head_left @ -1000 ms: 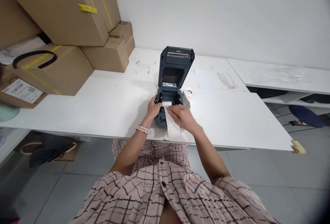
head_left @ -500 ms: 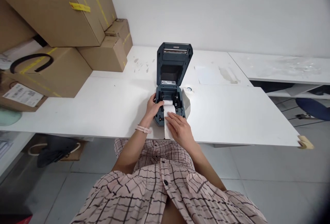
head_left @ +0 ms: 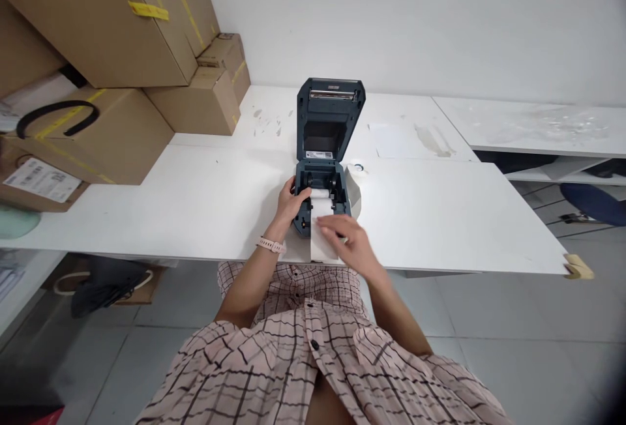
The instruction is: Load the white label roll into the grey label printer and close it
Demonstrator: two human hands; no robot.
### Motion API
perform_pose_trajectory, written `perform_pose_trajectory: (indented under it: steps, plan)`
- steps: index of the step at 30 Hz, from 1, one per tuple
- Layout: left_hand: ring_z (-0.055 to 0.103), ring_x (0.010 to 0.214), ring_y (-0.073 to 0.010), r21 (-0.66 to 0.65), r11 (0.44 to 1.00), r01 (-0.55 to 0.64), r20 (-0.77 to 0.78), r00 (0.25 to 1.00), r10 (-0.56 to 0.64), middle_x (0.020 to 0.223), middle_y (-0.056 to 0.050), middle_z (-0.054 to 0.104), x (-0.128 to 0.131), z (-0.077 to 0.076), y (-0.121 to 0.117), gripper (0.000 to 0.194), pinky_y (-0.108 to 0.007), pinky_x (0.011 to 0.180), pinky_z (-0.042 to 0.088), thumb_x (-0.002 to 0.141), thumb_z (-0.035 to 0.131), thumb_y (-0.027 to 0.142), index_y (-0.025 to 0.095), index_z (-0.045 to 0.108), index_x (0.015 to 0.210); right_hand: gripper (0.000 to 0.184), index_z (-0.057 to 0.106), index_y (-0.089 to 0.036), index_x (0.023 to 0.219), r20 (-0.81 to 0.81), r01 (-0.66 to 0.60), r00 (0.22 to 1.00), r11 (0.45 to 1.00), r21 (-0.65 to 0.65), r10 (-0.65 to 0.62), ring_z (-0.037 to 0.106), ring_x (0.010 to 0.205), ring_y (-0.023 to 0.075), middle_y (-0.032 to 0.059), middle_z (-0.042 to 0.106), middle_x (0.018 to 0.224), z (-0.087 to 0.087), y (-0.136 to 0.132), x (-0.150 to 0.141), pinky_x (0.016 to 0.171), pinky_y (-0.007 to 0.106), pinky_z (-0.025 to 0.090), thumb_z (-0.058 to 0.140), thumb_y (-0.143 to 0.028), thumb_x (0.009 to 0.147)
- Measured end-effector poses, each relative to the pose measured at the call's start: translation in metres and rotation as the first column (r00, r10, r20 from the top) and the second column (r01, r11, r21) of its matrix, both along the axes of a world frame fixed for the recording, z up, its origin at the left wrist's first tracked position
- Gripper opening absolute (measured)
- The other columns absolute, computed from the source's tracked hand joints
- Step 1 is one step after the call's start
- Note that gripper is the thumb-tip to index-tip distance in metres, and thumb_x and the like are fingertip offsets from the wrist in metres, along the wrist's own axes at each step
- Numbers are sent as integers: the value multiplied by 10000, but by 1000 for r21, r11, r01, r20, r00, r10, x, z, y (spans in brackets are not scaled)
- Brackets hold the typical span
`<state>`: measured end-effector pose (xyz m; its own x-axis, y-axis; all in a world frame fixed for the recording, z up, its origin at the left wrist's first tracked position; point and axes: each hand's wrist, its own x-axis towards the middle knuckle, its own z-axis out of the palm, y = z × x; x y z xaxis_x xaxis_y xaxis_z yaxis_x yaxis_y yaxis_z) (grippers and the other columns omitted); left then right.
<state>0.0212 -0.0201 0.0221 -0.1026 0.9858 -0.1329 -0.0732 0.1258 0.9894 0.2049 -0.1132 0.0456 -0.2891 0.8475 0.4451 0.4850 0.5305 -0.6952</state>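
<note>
A dark grey label printer [head_left: 327, 151] stands on the white table [head_left: 195, 197] with its lid tipped up and back. A white paper strip [head_left: 321, 233] runs from the roll inside it, over its front, to the table's near edge. My left hand [head_left: 289, 203] grips the printer's left front corner, a pale watch on its wrist. My right hand [head_left: 350, 240] lies flat on the strip in front of the printer, fingers spread and pointing left.
Several cardboard boxes [head_left: 112, 53] are stacked at the table's left and back left. A small white roll [head_left: 357, 171] sits just right of the printer. A second white table [head_left: 533, 128] adjoins at the right, with a blue object [head_left: 594, 205] beneath it. Bags [head_left: 102, 281] lie on the floor.
My right hand has slid to the right and toward me along the paper strip, smoothing it. The left hand stays on the printer. The camera has shifted slightly.
</note>
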Motion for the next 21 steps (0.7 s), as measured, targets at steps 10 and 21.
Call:
perform_pose_trajectory:
  steps: [10,21]
  plan:
    - [403,1567,-314,-60,986,157,56,987,-154,1688,-30,442,-17,-9,-81,748,-414,1218,452,915,646,626,324,467,1575,875,390,-293,1604,-366,5,929,991,-137,-55,267,1623,312,32,391,1689,73,257,34,1274,609,270,146,-851,975]
    - [353,1595,-320,-14,998,68,81,994,-67,1741,-37,341,-31,7,-64,727,-487,1249,402,990,392,713,337,416,1612,560,586,-407,1458,-243,130,957,982,-140,-161,410,1549,304,5,514,1598,29,63,21,1306,545,314,362,-701,1036]
